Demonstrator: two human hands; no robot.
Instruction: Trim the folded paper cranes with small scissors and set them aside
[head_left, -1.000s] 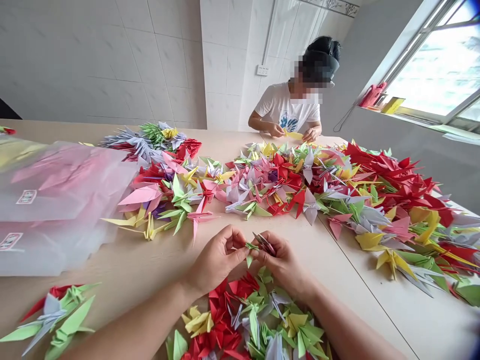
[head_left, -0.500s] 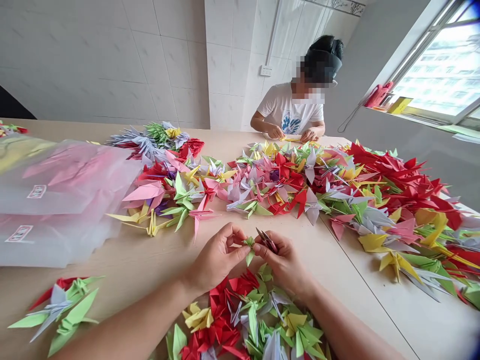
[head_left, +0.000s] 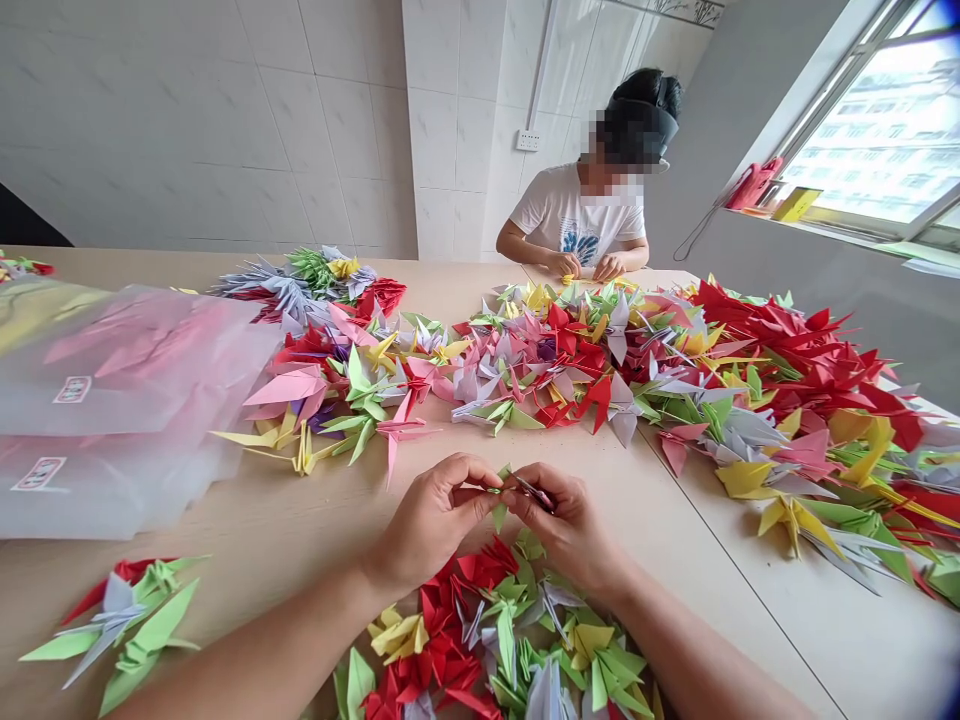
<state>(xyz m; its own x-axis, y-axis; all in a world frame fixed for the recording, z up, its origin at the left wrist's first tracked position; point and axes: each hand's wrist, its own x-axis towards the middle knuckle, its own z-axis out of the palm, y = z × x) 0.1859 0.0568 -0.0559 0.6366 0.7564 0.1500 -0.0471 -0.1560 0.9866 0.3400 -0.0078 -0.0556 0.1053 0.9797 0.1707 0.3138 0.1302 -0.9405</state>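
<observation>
From my remote seat I see both hands meeting above the table (head_left: 300, 520), fingertips almost touching. The left hand (head_left: 435, 515) is curled nearly closed, thumb and forefinger pinched on one side of a small green crane (head_left: 499, 495). The right hand (head_left: 566, 525) is curled the same way and pinches the crane from the other side, so the crane sits right between the two sets of fingertips, clear of the tabletop. The right hand also has a thin folded piece (head_left: 534, 490), dark pink and grey, lying along its forefinger just beside the crane; I cannot tell how firmly it is clamped.

Directly beneath both wrists and nearer the body lies a heap of cranes (head_left: 495, 630) in red, green, yellow and lilac. Beyond the fingertips, across a bare strip of table, a long drift of cranes (head_left: 600, 370) runs from ahead of the left hand far out past the right. Well off to the left of the left hand lie clear plastic bags (head_left: 112, 400), and nearer, beside the left forearm, is a small cluster (head_left: 127, 620) of green, grey and red cranes.

Past the drift, a person (head_left: 581, 220) sits with both hands on yellow paper.
</observation>
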